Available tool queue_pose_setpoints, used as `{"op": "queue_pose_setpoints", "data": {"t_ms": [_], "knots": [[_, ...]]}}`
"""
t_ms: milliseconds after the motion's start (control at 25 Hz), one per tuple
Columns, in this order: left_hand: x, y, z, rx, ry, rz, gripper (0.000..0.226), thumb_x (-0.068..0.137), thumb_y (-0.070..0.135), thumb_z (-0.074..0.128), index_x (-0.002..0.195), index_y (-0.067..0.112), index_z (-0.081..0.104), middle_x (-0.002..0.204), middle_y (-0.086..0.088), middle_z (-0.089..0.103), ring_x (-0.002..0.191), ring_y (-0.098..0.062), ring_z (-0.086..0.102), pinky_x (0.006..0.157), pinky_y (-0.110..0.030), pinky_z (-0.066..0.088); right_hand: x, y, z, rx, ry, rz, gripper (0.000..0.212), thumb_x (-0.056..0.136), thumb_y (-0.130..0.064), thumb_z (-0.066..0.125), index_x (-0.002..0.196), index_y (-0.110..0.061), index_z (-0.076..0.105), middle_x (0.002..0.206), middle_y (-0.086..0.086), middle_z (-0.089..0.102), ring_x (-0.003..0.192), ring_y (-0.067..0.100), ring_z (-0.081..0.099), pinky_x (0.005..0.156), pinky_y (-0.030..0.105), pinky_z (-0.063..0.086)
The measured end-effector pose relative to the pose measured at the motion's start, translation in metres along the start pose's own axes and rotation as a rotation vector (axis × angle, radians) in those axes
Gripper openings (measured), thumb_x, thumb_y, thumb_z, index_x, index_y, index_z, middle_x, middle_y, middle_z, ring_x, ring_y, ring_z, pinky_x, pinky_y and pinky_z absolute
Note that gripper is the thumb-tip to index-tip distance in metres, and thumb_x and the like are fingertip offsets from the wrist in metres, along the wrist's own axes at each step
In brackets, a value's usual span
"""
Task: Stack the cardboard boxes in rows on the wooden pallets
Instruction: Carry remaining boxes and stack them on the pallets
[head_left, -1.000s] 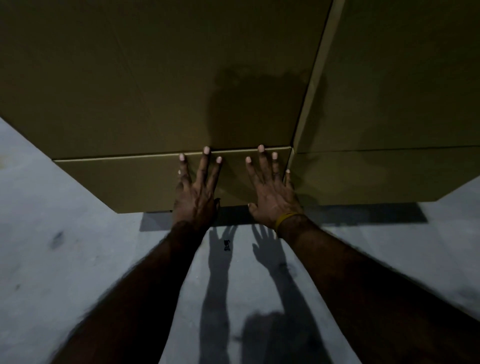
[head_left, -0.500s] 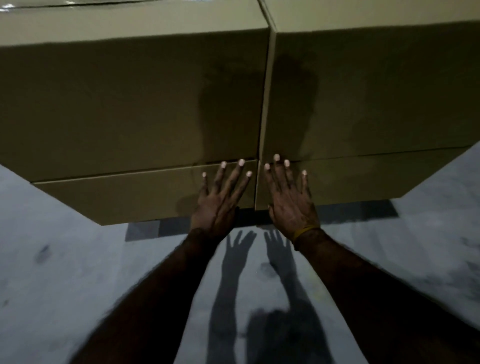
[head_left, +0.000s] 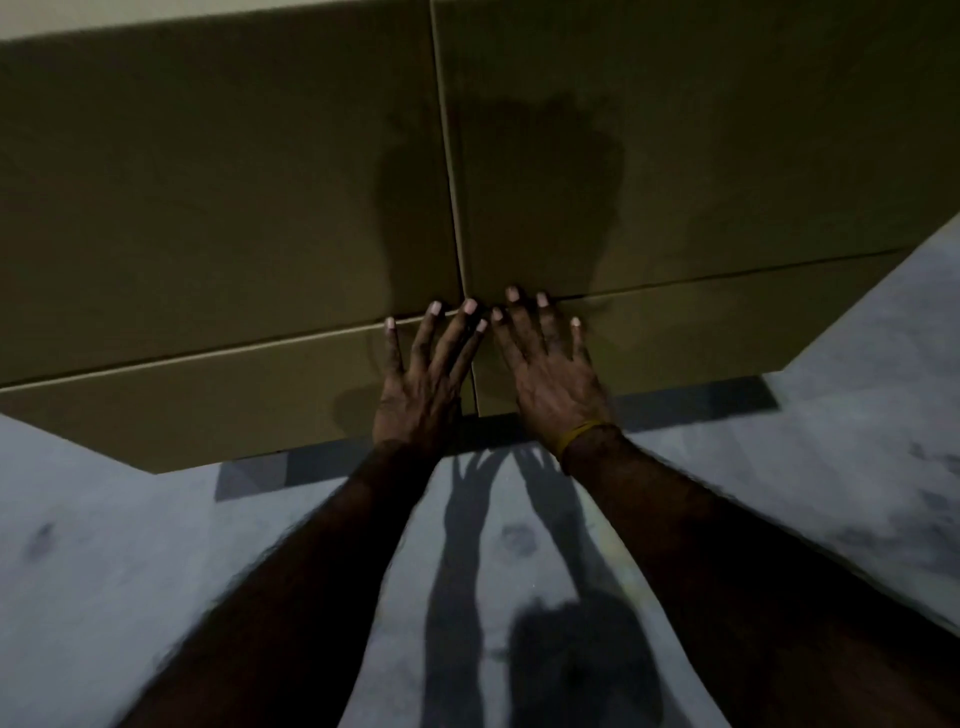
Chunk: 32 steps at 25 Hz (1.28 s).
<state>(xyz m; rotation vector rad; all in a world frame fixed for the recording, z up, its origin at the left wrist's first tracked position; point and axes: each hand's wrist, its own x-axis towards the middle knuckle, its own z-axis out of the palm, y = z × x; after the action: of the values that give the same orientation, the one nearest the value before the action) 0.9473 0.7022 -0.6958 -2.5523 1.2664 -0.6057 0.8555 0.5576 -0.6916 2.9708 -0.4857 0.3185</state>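
With left hand (head_left: 423, 387) and right hand (head_left: 553, 379) flat, fingers straight and spread, on the low boxes (head_left: 182, 410) at the seam, push evenly to square the row; pallet hidden.

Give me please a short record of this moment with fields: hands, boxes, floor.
left hand: left hand flat, fingers spread, on the low brown cardboard box at left
right hand: right hand flat on the low brown cardboard box at right, yellow wristband
boxes: two tall upper boxes, vertical seam between them
floor: grey concrete floor, arm shadows
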Motion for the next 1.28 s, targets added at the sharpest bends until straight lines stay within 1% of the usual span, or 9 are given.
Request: {"op": "queue_pose_setpoints", "data": {"t_ms": [240, 400, 520, 640, 720, 840, 960, 1120, 1280], "knots": [[0.004, -0.001, 0.002, 0.078, 0.034, -0.008, 0.099, 0.086, 0.026, 0.055, 0.157, 0.017, -0.013, 0.161, -0.007, -0.026, 0.152, -0.032, -0.003, 0.117, -0.064, 0.014, 0.006, -0.004, 0.002, -0.01, 0.006, 0.019, 0.084, 0.095, -0.019, 0.041, 0.153, -0.013, -0.019, 0.158, 0.01, -0.027, 0.151, 0.036, -0.003, 0.115, 0.062, 0.019], [0.005, 0.003, -0.001, 0.131, 0.005, 0.001, 0.092, 0.091, 0.025, 0.047, 0.155, 0.015, -0.018, 0.158, -0.01, -0.033, 0.152, -0.031, -0.006, 0.118, -0.063, 0.011, 0.007, -0.003, 0.004, -0.023, -0.003, 0.016, 0.086, 0.096, -0.021, 0.042, 0.151, -0.013, -0.024, 0.154, 0.011, -0.035, 0.15, 0.037, -0.006, 0.116, 0.061, 0.017], [0.006, 0.001, -0.001, 0.166, -0.004, -0.001, 0.089, 0.093, 0.025, 0.044, 0.155, 0.015, -0.019, 0.158, -0.01, -0.032, 0.152, -0.031, -0.008, 0.119, -0.062, 0.011, 0.008, -0.003, 0.004, -0.029, 0.026, 0.031, 0.086, 0.095, -0.021, 0.043, 0.151, -0.013, -0.022, 0.155, 0.011, -0.033, 0.151, 0.036, -0.003, 0.116, 0.061, 0.017], [0.008, 0.001, 0.0, 0.172, -0.009, -0.026, 0.091, 0.093, 0.026, 0.046, 0.154, 0.016, -0.02, 0.158, -0.009, -0.032, 0.152, -0.031, -0.01, 0.119, -0.062, 0.005, 0.011, -0.005, 0.006, -0.029, 0.026, 0.034, 0.085, 0.095, -0.02, 0.042, 0.151, -0.014, -0.023, 0.156, 0.01, -0.032, 0.151, 0.036, -0.004, 0.115, 0.061, 0.014], [0.009, 0.002, 0.001, 0.18, -0.018, -0.025, 0.09, 0.093, 0.025, 0.044, 0.154, 0.016, -0.021, 0.158, -0.009, -0.032, 0.151, -0.031, -0.011, 0.118, -0.062, 0.003, 0.013, -0.005, 0.006, -0.039, 0.028, 0.034, 0.084, 0.096, -0.019, 0.042, 0.151, -0.014, -0.022, 0.156, 0.01, -0.031, 0.151, 0.036, -0.002, 0.115, 0.06, 0.015], [0.01, 0.003, -0.003, 0.18, -0.024, -0.014, 0.084, 0.093, 0.022, 0.036, 0.155, 0.015, -0.019, 0.161, -0.009, -0.027, 0.151, -0.03, -0.012, 0.118, -0.061, 0.002, 0.013, -0.005, 0.002, -0.049, -0.008, 0.026, 0.081, 0.098, -0.019, 0.039, 0.151, -0.014, -0.022, 0.156, 0.009, -0.03, 0.151, 0.036, -0.003, 0.115, 0.06, 0.016], [0.007, 0.006, -0.012, 0.141, -0.024, -0.026, 0.083, 0.089, 0.021, 0.033, 0.156, 0.014, -0.015, 0.162, -0.01, -0.023, 0.151, -0.03, -0.012, 0.118, -0.062, 0.002, 0.01, -0.004, -0.01, -0.058, -0.084, -0.003, 0.081, 0.098, -0.019, 0.038, 0.151, -0.015, -0.022, 0.153, 0.008, -0.035, 0.15, 0.035, -0.011, 0.117, 0.06, 0.009], [0.003, 0.001, -0.032, -0.015, -0.12, -0.021, 0.086, 0.087, 0.025, 0.038, 0.157, 0.015, -0.011, 0.163, -0.009, -0.021, 0.151, -0.032, -0.014, 0.117, -0.064, 0.0, 0.003, -0.003, -0.041, -0.026, -0.166, -0.036, 0.085, 0.096, -0.015, 0.044, 0.154, -0.017, -0.018, 0.156, 0.007, -0.034, 0.149, 0.034, -0.016, 0.116, 0.061, 0.003], [0.005, -0.009, -0.069, -0.095, -0.29, 0.07, 0.086, 0.095, 0.03, 0.045, 0.157, 0.017, -0.013, 0.162, -0.009, -0.024, 0.15, -0.032, -0.019, 0.117, -0.061, 0.001, 0.003, 0.0, -0.079, 0.002, -0.263, -0.031, 0.086, 0.097, -0.012, 0.047, 0.155, -0.022, -0.017, 0.16, 0.008, -0.028, 0.15, 0.032, -0.017, 0.117, 0.062, 0.007]]}}
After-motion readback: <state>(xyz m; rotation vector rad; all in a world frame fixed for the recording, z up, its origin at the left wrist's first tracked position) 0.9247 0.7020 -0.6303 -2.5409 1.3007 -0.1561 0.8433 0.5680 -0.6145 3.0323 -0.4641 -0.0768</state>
